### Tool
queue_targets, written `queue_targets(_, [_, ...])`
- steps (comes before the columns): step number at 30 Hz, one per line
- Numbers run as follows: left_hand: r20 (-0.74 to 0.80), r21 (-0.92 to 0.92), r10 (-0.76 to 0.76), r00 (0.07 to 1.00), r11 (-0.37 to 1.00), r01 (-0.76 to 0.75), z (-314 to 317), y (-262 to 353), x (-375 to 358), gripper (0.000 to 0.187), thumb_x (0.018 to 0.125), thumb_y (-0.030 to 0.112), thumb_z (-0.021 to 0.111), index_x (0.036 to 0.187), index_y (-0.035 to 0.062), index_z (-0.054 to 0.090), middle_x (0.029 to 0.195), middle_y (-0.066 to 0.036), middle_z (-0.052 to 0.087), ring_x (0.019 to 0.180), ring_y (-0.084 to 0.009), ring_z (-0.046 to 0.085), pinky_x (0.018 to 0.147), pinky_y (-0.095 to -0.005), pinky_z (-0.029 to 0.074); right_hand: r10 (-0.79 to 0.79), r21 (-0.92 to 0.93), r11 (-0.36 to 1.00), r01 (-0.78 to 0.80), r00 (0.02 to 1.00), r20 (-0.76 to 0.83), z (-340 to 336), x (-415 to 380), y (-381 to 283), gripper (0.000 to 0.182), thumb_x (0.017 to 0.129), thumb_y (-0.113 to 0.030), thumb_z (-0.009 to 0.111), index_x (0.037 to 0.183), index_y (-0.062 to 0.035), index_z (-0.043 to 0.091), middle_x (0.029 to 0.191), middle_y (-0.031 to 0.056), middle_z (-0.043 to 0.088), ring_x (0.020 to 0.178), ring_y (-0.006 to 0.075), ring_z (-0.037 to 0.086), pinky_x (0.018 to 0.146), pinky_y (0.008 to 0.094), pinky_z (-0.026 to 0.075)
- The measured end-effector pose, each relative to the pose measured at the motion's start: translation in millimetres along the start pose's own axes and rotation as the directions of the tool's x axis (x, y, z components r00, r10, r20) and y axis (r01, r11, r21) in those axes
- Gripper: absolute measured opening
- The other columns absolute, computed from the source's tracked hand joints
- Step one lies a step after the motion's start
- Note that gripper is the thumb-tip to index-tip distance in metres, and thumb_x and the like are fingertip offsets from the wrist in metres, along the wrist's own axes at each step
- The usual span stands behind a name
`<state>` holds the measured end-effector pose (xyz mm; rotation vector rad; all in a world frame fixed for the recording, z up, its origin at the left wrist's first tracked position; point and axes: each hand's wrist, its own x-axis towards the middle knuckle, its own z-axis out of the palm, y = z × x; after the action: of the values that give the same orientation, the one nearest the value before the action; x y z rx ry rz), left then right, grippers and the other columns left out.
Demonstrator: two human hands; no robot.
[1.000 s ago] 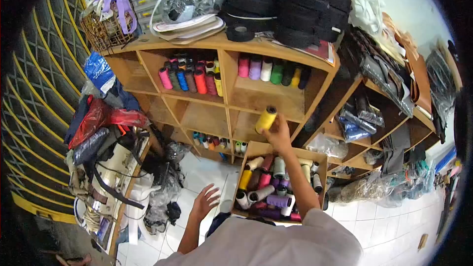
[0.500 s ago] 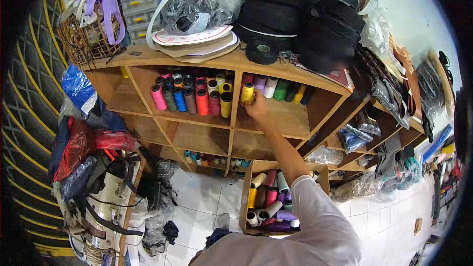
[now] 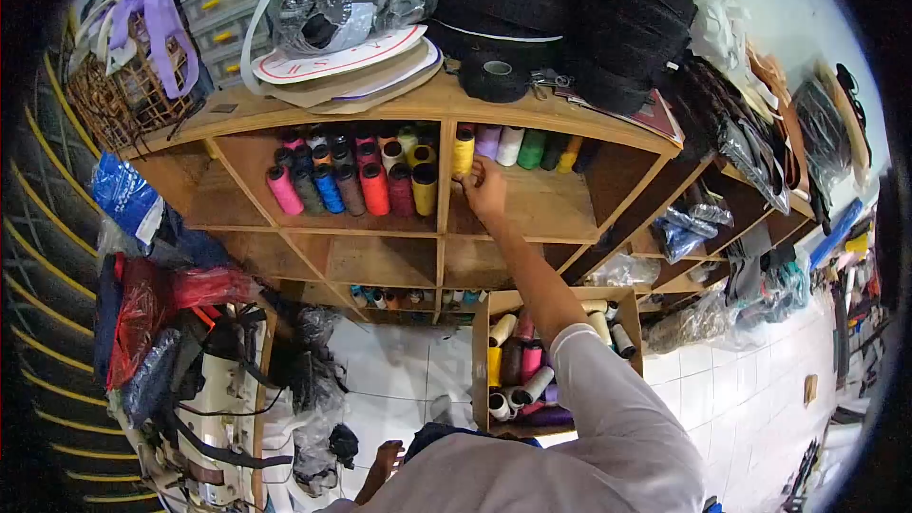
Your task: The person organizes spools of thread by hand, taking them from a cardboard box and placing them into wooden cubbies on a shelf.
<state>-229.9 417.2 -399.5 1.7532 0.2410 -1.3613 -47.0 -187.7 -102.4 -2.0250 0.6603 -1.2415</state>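
My right hand (image 3: pixel 486 188) reaches into the upper shelf compartment, its fingers closed at the lower end of a yellow thread spool (image 3: pixel 464 152). That spool stands at the left of a row, beside a lilac spool (image 3: pixel 487 142), a white spool (image 3: pixel 509 146) and a green spool (image 3: pixel 531 149). Across the divider, several coloured spools stand in rows, with a pink spool (image 3: pixel 284 192) and a red spool (image 3: pixel 375 190) in front. Low in the view, my left hand (image 3: pixel 385 461) hangs by my body, fingers slightly apart and holding nothing visible.
A cardboard box (image 3: pixel 482 361) of mixed spools stands below my right arm. Rolls of black strap (image 3: pixel 513 0) and a plastic-wrapped bundle (image 3: pixel 361 0) sit on the wooden shelf (image 3: pixel 332 114). A sewing machine (image 3: pixel 220 380) stands at left.
The yellow spool has moved back into line with the row, and my right hand has shifted down to its lower end. My left hand has come into view. The camera view has shifted.
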Motion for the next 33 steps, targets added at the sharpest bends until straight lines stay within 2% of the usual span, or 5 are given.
queue_targets(4, [-0.004, 0.003, 0.051, 0.999, 0.999, -0.051, 5.9, 5.3, 8.0, 0.045, 0.090, 0.041, 0.064, 0.126, 0.0146, 0.055, 0.115, -0.009, 0.062, 0.096, -0.0281, 0.062, 0.079, -0.0448, 0.052, -0.015, 0.024, 1.000, 0.015, 1.000, 0.015, 5.2, 2.1, 8.2, 0.041, 0.079, -0.012, 0.080, 0.114, -0.0006, 0.061, 0.093, 0.0094, 0.073, 0.064, 0.0098, 0.059, 0.059, 0.0277, 0.048])
queue_targets(6, [-0.007, 0.002, 0.081, 0.997, 0.997, -0.081, 7.5, 15.4, 18.1, 0.045, 0.091, 0.040, 0.064, 0.126, 0.0146, 0.055, 0.115, -0.009, 0.062, 0.096, -0.0280, 0.062, 0.079, -0.0448, 0.052, 0.089, -0.051, 0.995, -0.085, 0.992, 0.092, -1.8, 1.2, -0.3, 0.042, 0.081, -0.014, 0.076, 0.117, -0.0047, 0.058, 0.100, 0.0202, 0.070, 0.094, 0.0362, 0.069, 0.078, 0.0431, 0.054])
queue_targets(12, [-0.026, -0.014, 0.154, 0.988, 0.988, -0.154, 8.6, 30.5, 41.0, 0.044, 0.091, 0.040, 0.063, 0.126, 0.0148, 0.055, 0.114, -0.008, 0.062, 0.096, -0.0278, 0.062, 0.079, -0.0445, 0.052, -0.118, -0.103, 0.988, 0.116, 0.993, -0.008, 5.0, 0.3, 4.5, 0.040, 0.083, -0.018, 0.075, 0.116, -0.0027, 0.059, 0.080, 0.0156, 0.067, 0.065, 0.0281, 0.063, 0.063, 0.0378, 0.051])
queue_targets(23, [-0.024, 0.024, 0.123, 0.992, 0.992, -0.122, 17.4, 44.0, 88.1, 0.042, 0.091, 0.039, 0.063, 0.126, 0.0150, 0.055, 0.113, -0.008, 0.062, 0.096, -0.0275, 0.062, 0.079, -0.0441, 0.052, -0.028, -0.176, 0.983, 0.050, 0.992, 0.123, -15.2, -21.9, -13.4, 0.068, 0.073, -0.017, 0.076, 0.133, -0.0024, 0.046, 0.099, 0.0220, 0.065, 0.092, 0.0400, 0.064, 0.080, 0.0457, 0.053])
queue_targets(33, [0.024, 0.153, 0.131, 0.991, 0.979, -0.133, 74.8, 87.4, 40.1, 0.042, 0.096, 0.036, 0.057, 0.133, 0.0174, 0.051, 0.115, -0.005, 0.060, 0.095, -0.0255, 0.060, 0.078, -0.0436, 0.051, 0.218, -0.189, 0.971, -0.148, 0.875, 0.432, -190.3, -357.9, -39.1, 0.077, 0.074, -0.002, 0.065, 0.145, -0.0062, 0.039, 0.151, 0.0278, 0.031, 0.138, 0.0474, 0.031, 0.110, 0.0492, 0.033])
